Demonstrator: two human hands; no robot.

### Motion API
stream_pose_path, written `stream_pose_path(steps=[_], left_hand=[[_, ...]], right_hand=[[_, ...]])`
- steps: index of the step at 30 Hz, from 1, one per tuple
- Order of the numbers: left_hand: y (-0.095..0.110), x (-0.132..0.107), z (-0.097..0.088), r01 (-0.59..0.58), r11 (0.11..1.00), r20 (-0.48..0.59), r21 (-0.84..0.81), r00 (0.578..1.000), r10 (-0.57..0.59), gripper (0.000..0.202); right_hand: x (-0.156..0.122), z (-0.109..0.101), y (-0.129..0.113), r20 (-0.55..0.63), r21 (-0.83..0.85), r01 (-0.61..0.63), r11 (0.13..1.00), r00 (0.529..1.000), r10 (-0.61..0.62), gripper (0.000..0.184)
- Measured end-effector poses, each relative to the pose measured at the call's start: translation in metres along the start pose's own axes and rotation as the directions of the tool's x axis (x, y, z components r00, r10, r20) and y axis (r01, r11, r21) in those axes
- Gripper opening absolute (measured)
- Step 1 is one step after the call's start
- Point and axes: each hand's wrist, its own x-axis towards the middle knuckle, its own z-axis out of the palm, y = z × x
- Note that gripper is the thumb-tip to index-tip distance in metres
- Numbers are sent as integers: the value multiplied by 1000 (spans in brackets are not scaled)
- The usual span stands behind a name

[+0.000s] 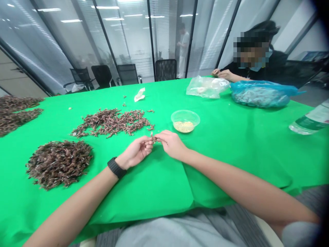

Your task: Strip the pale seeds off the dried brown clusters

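My left hand (138,150), a black band on its wrist, pinches a small brown dried piece (154,138) between thumb and fingertips. From the other side my right hand (171,142) has its fingertips closed on the same piece, so the two hands almost meet. What kind of thing the piece is cannot be made out. Just beyond my right hand stands a clear plastic bowl (185,117) with pale yellowish bits (183,127) in its bottom. A loose spread of similar brown pieces (115,121) lies beyond my left hand.
A dense round heap of brown pieces (60,164) sits left of my left forearm, with more piles (17,115) at the far left. A crumpled white scrap (139,95), clear bag (207,86), full blue bag (262,93) and bottle (311,120) rest on the green cloth (159,185). Another person (257,58) sits across.
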Motion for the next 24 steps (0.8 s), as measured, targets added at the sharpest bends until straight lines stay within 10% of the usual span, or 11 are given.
stream_pose_path(steps=[5,12,15,21,24], left_hand=[[-2,-1,-1,-26,999,25,40,999,25,7],[-12,4,-4,-355,830,78,431,931,357,20],[-16,4,-4,-448,616,112,648,856,505,20],[-15,-2,-10,-479,-112,424,870,616,664,8],[-11,-3,-12,-489,-257,531,833,582,616,10]], right_hand=[[-1,2,0,11,-1,-4,1000,1000,4,32],[-1,4,-6,37,70,-108,992,994,106,26],[-1,4,-8,56,113,-141,983,989,135,26],[-2,6,-6,84,254,-201,946,979,186,25],[-3,8,-3,116,321,-238,917,971,211,25]])
